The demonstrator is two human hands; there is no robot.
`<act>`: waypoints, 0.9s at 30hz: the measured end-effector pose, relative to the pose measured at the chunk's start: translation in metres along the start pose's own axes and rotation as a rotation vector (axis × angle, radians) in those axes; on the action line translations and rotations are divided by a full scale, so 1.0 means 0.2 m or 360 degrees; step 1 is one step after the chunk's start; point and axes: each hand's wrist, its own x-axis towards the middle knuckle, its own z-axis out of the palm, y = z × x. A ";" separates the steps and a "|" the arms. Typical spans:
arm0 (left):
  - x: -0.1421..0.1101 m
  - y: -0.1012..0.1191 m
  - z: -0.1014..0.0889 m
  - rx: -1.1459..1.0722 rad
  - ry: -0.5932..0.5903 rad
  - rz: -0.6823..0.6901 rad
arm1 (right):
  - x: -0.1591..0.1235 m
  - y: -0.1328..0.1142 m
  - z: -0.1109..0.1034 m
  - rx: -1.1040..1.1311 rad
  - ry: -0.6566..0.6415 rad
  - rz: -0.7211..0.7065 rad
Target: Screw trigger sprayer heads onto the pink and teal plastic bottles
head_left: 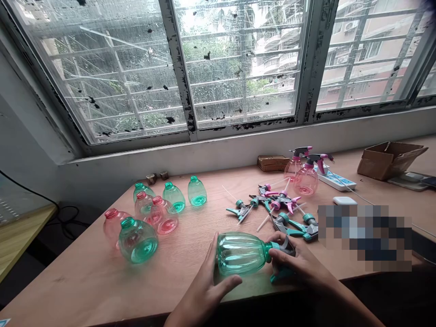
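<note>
A clear green spray bottle (241, 254) lies on its side in front of me, just above the table's near edge. Around its base, on the left, my left hand (211, 278) grips it with the thumb underneath. My right hand (295, 258) holds the grey and teal spray head (282, 272) at the bottle's neck. Part of that head is hidden behind my fingers. Beyond it lies a pile of loose spray heads, some teal (286, 222) and some pink (279, 200), with thin white tubes.
Several open green bottles (139, 240) and pink bottles (165, 217) stand on the left of the wooden table (81, 277). Two pink spray bottles with heads (305, 180) stand at the back right, near a power strip (337, 180) and an open cardboard box (388, 161). A blurred patch covers the right side.
</note>
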 end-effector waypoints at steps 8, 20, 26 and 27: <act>0.01 0.00 0.00 0.0073 -0.0033 0.0110 | 0.00 -0.01 0.00 -0.0051 0.0035 0.0008; 0.00 0.00 0.00 0.0084 -0.0026 0.0034 | 0.01 0.02 -0.01 -0.0064 -0.0018 0.0006; 0.00 0.02 0.00 0.0104 0.0004 0.0061 | 0.01 0.02 -0.01 -0.0049 -0.0011 0.0006; 0.01 0.03 0.01 0.0102 0.0004 0.0064 | 0.01 0.02 -0.01 -0.0048 -0.0012 0.0002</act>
